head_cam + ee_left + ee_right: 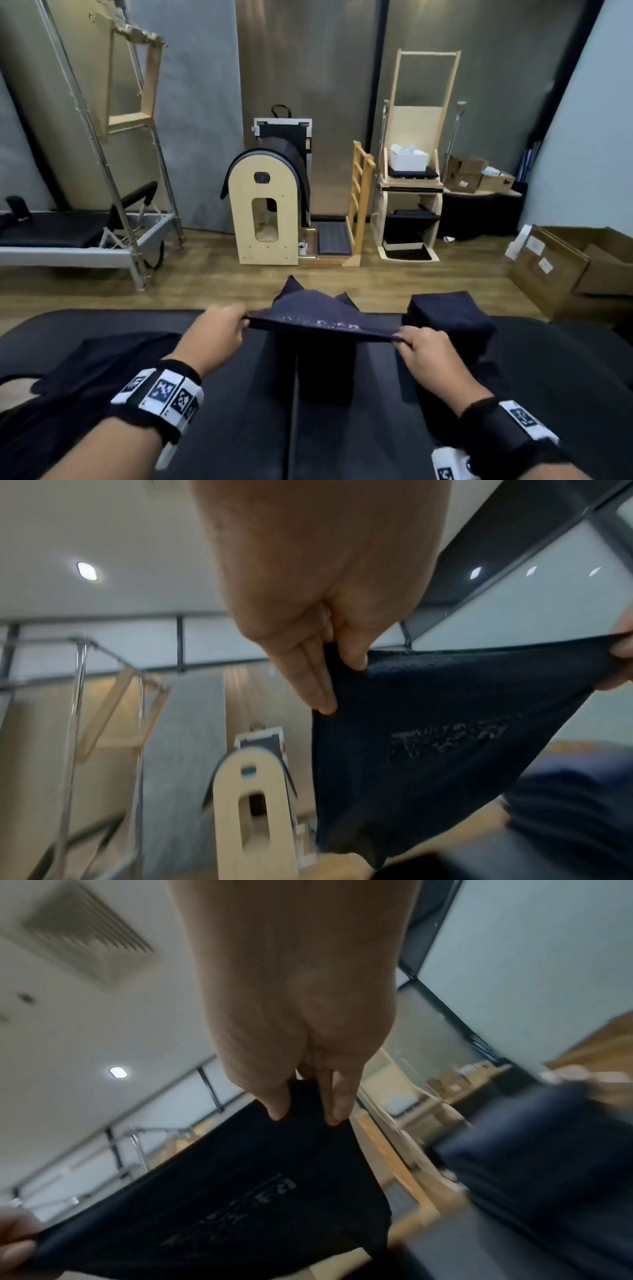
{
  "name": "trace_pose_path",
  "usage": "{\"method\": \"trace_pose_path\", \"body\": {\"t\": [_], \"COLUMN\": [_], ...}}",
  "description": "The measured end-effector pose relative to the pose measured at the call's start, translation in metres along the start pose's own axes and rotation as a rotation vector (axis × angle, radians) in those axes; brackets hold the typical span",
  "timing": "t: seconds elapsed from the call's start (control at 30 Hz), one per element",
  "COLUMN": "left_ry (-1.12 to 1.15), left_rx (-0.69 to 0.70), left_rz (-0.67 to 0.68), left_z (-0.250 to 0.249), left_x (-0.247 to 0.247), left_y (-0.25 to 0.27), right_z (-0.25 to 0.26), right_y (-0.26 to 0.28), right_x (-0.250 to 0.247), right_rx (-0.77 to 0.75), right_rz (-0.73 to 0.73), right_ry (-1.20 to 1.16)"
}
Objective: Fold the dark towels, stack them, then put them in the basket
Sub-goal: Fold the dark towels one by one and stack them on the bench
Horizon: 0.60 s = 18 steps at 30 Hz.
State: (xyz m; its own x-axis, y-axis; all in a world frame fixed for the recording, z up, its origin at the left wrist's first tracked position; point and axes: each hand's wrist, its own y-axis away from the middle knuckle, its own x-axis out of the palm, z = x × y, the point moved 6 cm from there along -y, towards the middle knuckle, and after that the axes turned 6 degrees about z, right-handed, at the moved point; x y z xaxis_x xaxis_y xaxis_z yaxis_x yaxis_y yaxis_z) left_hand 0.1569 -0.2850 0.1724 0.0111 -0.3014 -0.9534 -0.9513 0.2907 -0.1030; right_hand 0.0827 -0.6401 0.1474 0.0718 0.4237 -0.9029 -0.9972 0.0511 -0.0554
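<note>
Left hand [214,334] and right hand [424,346] are pinching the dark towel [318,317] taut, just left of the folded stack [448,317]; uneven pinches are likely risking a skewed fold.

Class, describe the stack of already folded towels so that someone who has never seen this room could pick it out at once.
Start at the big black padded table in front of the person. Near its far right edge, just beyond the right hand, sits the stack of folded towels. Unlike the dark towel stretched in the air between both hands, and the loose dark cloth at left, it is a neat squared block.
</note>
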Motion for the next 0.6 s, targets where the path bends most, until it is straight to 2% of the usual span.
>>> {"method": "trace_pose_path", "body": {"t": [0.1, 0.2, 0.33, 0.43, 0.5, 0.6], "left_ry": [-0.015, -0.025, -0.047, 0.023, 0.080, 0.168], "left_rx": [-0.060, -0.111, -0.153, -0.180, -0.207, -0.238], "left_rz": [0.238, 0.400, 0.616, 0.754, 0.782, 0.706], "left_z": [0.001, -0.004, -0.014, -0.024, -0.027, -0.023], "left_x": [0.075, 0.123, 0.148, 0.149, 0.146, 0.139], "left_y": [0.051, 0.097, 0.133, 0.146, 0.147, 0.139], "right_z": [-0.035, -0.061, -0.074, -0.079, -0.078, -0.074], "right_y": [0.053, 0.097, 0.135, 0.145, 0.145, 0.132], "right_x": [0.063, 0.101, 0.116, 0.113, 0.107, 0.092], "right_rx": [0.051, 0.103, 0.164, 0.221, 0.205, 0.142], "right_rz": [0.185, 0.313, 0.509, 0.638, 0.643, 0.514], "right_ry": [-0.002, 0.003, 0.011, -0.029, -0.022, 0.034]}}
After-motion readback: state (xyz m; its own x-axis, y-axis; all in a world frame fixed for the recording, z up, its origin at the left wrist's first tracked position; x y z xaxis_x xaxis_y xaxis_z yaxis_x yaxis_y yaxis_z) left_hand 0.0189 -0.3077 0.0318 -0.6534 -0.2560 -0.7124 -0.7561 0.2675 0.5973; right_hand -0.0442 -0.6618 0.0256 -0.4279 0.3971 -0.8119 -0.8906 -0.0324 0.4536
